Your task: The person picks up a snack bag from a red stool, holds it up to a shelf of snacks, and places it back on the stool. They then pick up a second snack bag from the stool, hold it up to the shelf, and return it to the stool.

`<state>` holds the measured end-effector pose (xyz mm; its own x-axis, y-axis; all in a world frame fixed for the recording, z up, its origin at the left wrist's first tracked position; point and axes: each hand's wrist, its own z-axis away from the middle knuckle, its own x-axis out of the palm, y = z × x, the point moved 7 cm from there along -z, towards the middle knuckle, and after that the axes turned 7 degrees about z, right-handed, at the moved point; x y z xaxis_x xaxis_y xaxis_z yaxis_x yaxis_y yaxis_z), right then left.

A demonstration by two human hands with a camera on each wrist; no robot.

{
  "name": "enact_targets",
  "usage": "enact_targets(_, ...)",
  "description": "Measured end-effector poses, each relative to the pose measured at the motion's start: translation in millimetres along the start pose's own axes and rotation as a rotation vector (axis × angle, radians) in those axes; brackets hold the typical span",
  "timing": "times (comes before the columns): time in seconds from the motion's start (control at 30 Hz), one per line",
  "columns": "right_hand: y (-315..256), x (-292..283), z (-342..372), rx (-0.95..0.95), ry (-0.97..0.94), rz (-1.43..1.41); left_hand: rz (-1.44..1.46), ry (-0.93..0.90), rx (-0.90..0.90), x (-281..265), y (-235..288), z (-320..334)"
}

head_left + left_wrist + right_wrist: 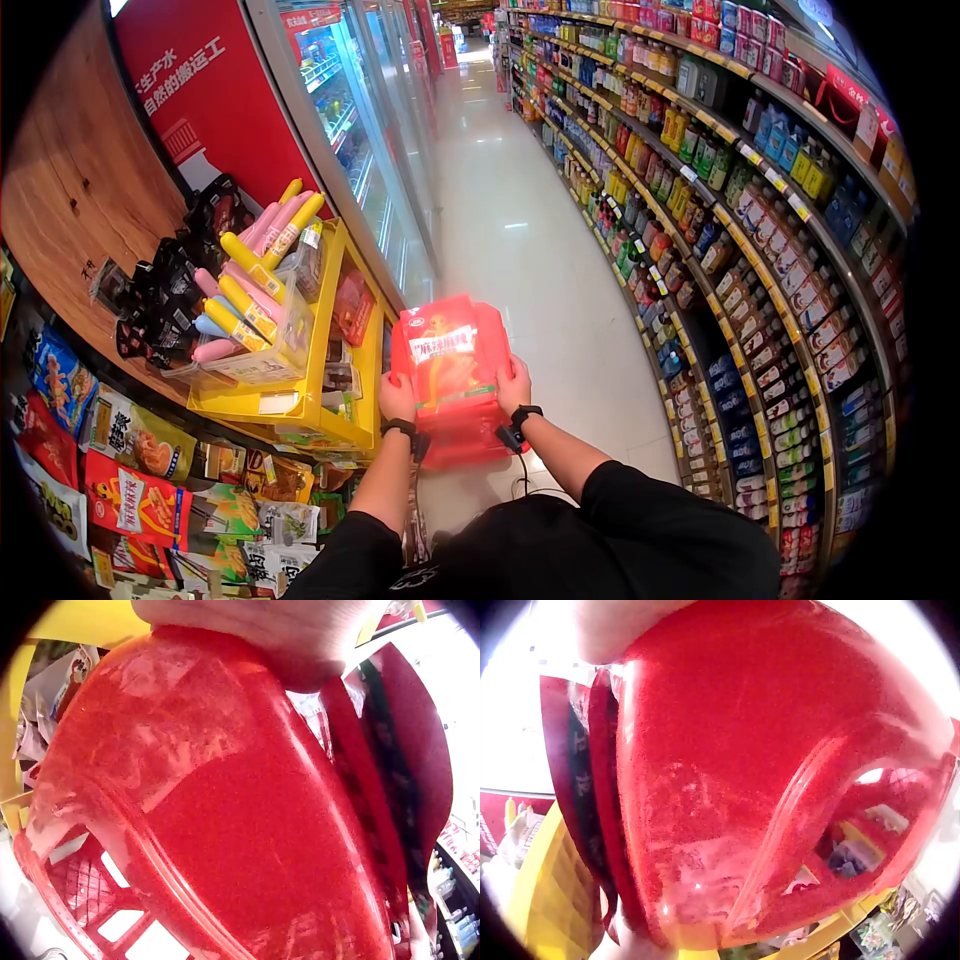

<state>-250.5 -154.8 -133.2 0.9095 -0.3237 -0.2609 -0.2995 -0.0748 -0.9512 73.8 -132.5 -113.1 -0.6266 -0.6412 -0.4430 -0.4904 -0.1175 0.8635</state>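
A glossy red plastic basket (466, 442) with cut-out openings low in its wall is held out in front of the body. My left hand (398, 398) grips its left side, and my right hand (514, 384) grips the right side at about the same height. A red snack bag (440, 345) with printed white lettering lies at its far end, facing up. The left wrist view shows the left hand (262, 630) over the edge of the smooth wall (240, 810). From the right wrist, the right hand (622, 626) is at the basket's edge, beside the bag's side (574, 765).
To the left stands a yellow display rack (335, 370) with a clear bin (285, 345) of yellow and pink sausage-shaped packs. Snack bags (135, 500) hang below it. Glass-door coolers (350, 130) line the aisle floor (510, 200); bottle shelves (740, 260) curve along the right.
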Motion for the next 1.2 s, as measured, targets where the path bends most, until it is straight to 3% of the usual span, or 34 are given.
enact_targets(0.37,1,1,-2,-0.096,0.023,0.138,-0.040,0.019,0.062,-4,4,2)
enact_targets(0.5,-14,-6,2,-0.077,-0.006,0.128,-0.002,-0.044,-0.006,-7,14,5)
enact_targets(0.6,-24,-13,6,0.051,-0.084,-0.020,-0.042,-0.015,0.035,-4,2,0)
enact_targets(1.2,-17,-11,2,0.053,-0.057,-0.001,-0.049,-0.013,0.048,-1,-5,-5)
